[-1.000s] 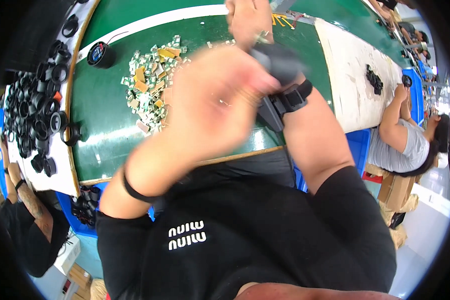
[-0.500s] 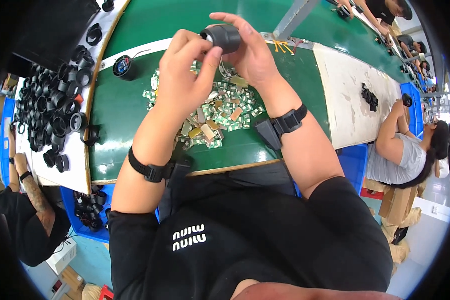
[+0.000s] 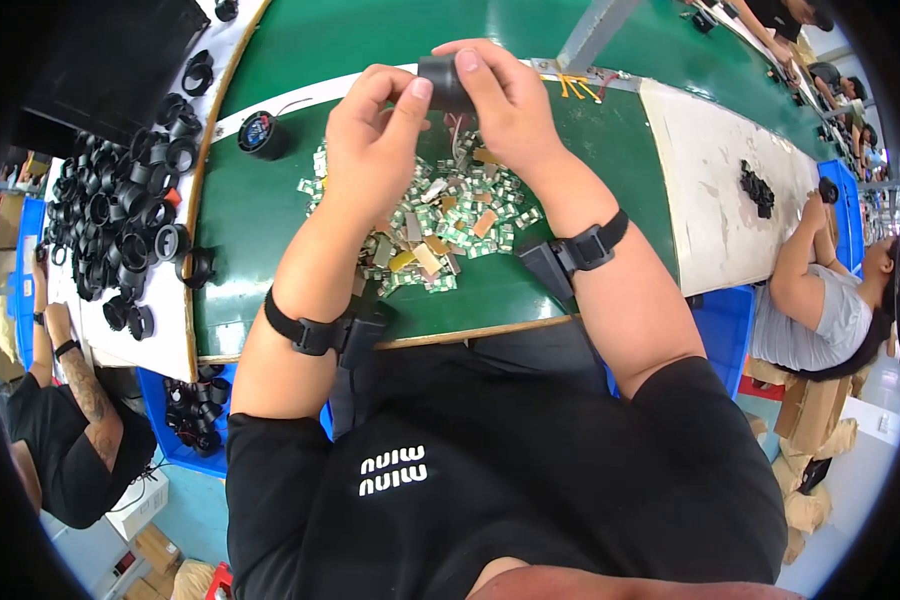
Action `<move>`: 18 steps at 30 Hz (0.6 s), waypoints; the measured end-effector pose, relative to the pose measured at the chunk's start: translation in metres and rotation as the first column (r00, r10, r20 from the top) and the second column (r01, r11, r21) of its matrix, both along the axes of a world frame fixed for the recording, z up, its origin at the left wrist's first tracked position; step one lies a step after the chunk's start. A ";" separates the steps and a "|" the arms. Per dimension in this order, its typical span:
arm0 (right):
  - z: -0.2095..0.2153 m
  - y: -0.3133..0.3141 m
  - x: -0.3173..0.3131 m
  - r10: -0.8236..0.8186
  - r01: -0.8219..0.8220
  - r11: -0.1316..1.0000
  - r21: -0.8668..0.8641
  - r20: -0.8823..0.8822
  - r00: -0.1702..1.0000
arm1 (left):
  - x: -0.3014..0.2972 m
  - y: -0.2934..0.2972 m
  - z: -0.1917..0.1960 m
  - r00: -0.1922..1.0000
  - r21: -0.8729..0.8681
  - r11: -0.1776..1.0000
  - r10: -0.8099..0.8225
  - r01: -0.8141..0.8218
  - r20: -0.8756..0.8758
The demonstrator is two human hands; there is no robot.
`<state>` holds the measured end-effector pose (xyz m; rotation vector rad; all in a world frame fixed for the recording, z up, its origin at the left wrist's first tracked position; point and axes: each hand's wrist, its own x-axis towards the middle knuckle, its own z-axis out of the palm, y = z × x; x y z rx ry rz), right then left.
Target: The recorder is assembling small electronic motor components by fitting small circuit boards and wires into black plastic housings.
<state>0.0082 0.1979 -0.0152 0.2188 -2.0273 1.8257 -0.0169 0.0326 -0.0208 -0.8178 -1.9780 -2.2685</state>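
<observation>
Above the green work surface I hold a short black cylindrical housing [image 3: 442, 84]. My right hand [image 3: 510, 112] is closed round it, thumb on its near side and fingers behind. At its left end my left hand [image 3: 372, 135] is closed, with thumb and index finger against the rim; whether a small part sits between those fingers is hidden. Thin wires [image 3: 457, 130] hang below the housing. Under my hands lies a loose heap of small green and white circuit boards [image 3: 450, 215]. A similar black round housing [image 3: 260, 135] with blue and wired insides stands left of the heap.
Many black plastic rings [image 3: 120, 210] cover the white board on the left. A blue bin [image 3: 180, 455] of black parts sits below it. A grey metal post [image 3: 595, 45] rises at the back. Black pieces [image 3: 757, 190] lie on the right-hand white board. Co-workers sit on both sides.
The housing has turned, so its open left end with a pale part inside no longer shows. My right thumb and fingers, spread before, have closed onto it.
</observation>
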 end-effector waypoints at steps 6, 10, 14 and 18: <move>-0.008 0.010 -0.004 -0.116 0.139 0.958 0.249 -0.105 0.988 | 0.003 0.001 0.003 0.969 0.051 0.995 -0.097 0.088 0.227; -0.007 0.008 -0.003 -0.079 0.099 0.981 0.167 -0.122 0.989 | 0.003 0.000 0.003 0.927 0.146 0.983 -0.157 0.112 0.341; 0.004 0.000 0.005 -0.142 0.162 0.972 0.170 -0.120 0.983 | 0.005 -0.002 0.008 0.912 0.188 0.978 -0.155 0.088 0.379; -0.011 0.020 -0.016 -0.419 0.422 0.906 -0.036 -0.221 0.881 | 0.004 -0.003 0.016 0.963 -0.026 0.962 0.270 -0.271 -0.025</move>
